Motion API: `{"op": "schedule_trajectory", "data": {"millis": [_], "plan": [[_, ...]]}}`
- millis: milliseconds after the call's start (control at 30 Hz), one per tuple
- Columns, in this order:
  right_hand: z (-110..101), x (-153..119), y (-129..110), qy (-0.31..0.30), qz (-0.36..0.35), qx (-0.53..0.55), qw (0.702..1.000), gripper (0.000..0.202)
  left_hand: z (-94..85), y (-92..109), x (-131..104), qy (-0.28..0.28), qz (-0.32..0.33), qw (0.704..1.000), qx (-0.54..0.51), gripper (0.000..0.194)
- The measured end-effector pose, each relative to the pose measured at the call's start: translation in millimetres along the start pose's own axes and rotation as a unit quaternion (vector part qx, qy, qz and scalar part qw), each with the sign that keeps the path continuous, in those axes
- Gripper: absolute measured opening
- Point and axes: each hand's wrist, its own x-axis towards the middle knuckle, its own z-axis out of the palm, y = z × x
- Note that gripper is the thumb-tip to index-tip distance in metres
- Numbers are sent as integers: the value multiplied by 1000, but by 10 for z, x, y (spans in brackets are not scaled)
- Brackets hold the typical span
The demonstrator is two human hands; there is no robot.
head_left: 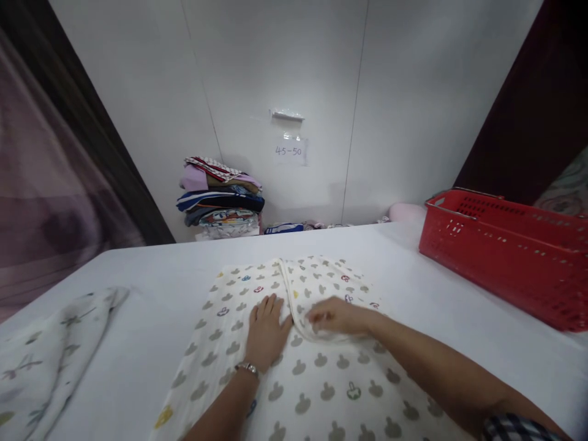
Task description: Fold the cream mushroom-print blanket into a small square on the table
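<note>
A white cloth (pixel 321 392) printed with grey mushroom shapes and a few coloured ones lies spread on the white table. Across its far right part a flap (pixel 316 282) is folded over, with a pale bound edge that curves round at the near corner. My left hand (pixel 269 331) rests flat on the cloth, just left of that edge, fingers stretched out; a metal watch (pixel 248 368) is on the wrist. Over the flap's near corner is my right hand (pixel 340 315), its fingers curled and smeared by motion. Whether it pinches the fabric cannot be made out.
Another patterned white cloth (pixel 55 355) lies crumpled at the table's left. A red plastic basket (pixel 496 251) stands on the right side. Beyond the far table edge, a stack of folded clothes (pixel 223 196) leans near the wall, below a paper label (pixel 290 151).
</note>
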Motion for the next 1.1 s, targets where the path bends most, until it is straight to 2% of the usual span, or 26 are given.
{"op": "schedule_trajectory", "data": {"millis": [33,67,100,133,200,267,367,500,600,767,867,967,1100], "plan": [[-110,39,123,51,65,1,997,26,-7,3,0,-1,-1,1000,-1,51],[-239,75,269,137,166,-37,976,28,-13,5,-1,-3,-2,1000,-2,51],[-373,104,429,202,270,-100,936,30,-18,7,-1,-5,-3,1000,-4,52],[-498,125,590,226,314,-126,913,32,-23,7,-1,-7,-5,1000,-6,52],[-677,147,878,228,370,-147,888,28,-29,7,-1,-9,-7,1000,-10,52],[-735,163,1085,208,399,-147,881,22,-32,7,0,-11,-8,1000,-11,52],[-682,219,1236,188,419,-144,877,24,-29,7,1,-10,-8,1000,-11,52],[-626,301,1271,193,416,-141,877,17,-19,7,1,-11,-12,1000,-13,51],[-658,289,1273,225,408,-144,873,18,-21,13,0,-13,-12,1000,-13,52],[-757,167,1343,295,428,-155,840,26,-53,31,-1,-18,-14,1000,-6,51],[-768,139,1426,302,443,-152,831,24,-52,25,-2,-19,-9,1000,-7,50],[-752,150,1504,291,448,-144,833,25,-15,1,-2,-10,0,1000,-10,50],[-783,124,1532,267,411,-142,860,26,27,-21,-2,-3,2,1000,-8,49]]}}
